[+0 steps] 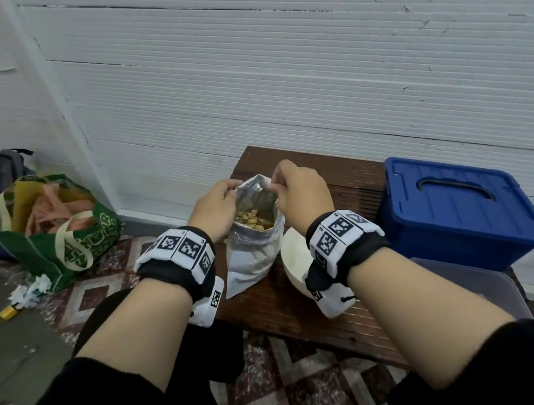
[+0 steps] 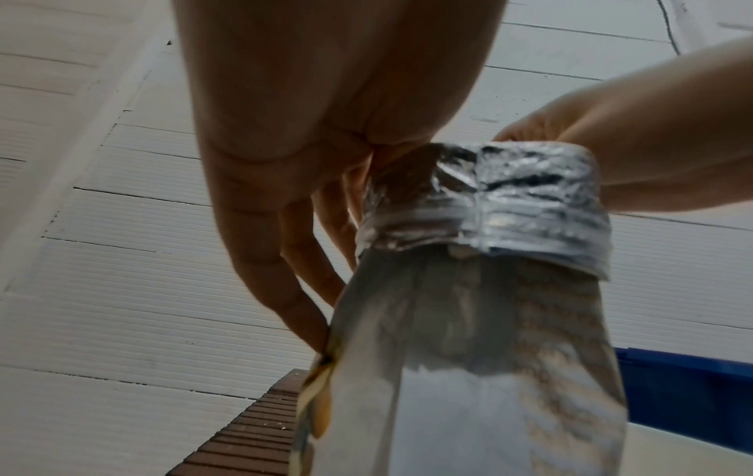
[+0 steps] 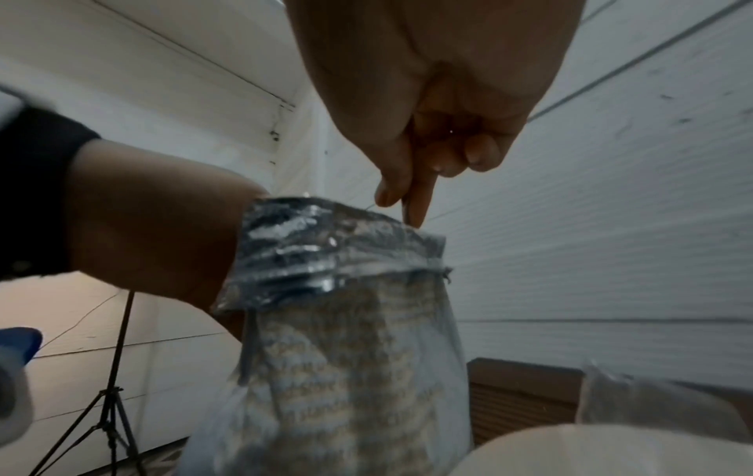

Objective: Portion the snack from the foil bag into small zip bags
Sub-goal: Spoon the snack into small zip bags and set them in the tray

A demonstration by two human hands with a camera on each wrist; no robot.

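A silver foil bag (image 1: 254, 249) stands upright on the brown slatted bench (image 1: 353, 189), its mouth pulled wide so yellow-brown snack pieces (image 1: 254, 219) show inside. My left hand (image 1: 221, 205) pinches the left side of the folded-down rim (image 2: 481, 206). My right hand (image 1: 298, 190) pinches the right side of the rim (image 3: 326, 251) between thumb and forefinger. A clear small bag (image 3: 652, 409) lies on the bench to the right, seen only in the right wrist view.
A white bowl (image 1: 296, 260) sits just right of the foil bag, partly under my right wrist. A blue lidded box (image 1: 460, 204) stands at the bench's right end. A green tote (image 1: 55, 234) and a backpack (image 1: 1, 172) lie on the floor, left.
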